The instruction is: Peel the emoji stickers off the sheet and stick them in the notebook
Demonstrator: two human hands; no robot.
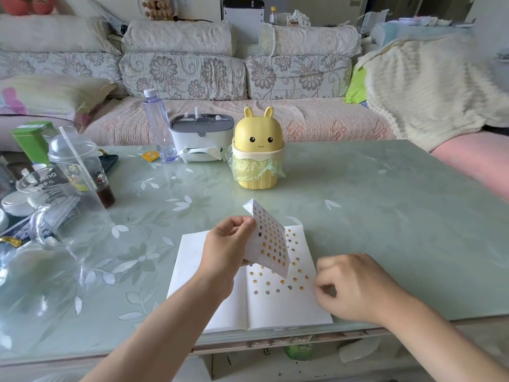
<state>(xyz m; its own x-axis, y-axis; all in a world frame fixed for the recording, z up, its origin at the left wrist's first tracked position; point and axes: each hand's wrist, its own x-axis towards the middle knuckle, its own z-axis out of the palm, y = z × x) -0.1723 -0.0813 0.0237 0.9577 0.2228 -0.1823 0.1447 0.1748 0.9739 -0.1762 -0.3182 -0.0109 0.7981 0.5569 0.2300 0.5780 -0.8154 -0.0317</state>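
Note:
An open white notebook lies at the table's near edge. Its right page carries several small emoji stickers in loose rows. My left hand holds the white sticker sheet tilted up above the notebook's middle, with rows of yellow emoji still on it. My right hand hovers over the right edge of the right page, fingers curled and pinched together. Whether a sticker sits between the fingertips is too small to tell.
A yellow bunny-shaped bin with a plastic liner stands behind the notebook. A clear bottle and a white tissue box are farther back. Plastic cups, a glass mug and a green tin crowd the left. A sofa runs behind the table.

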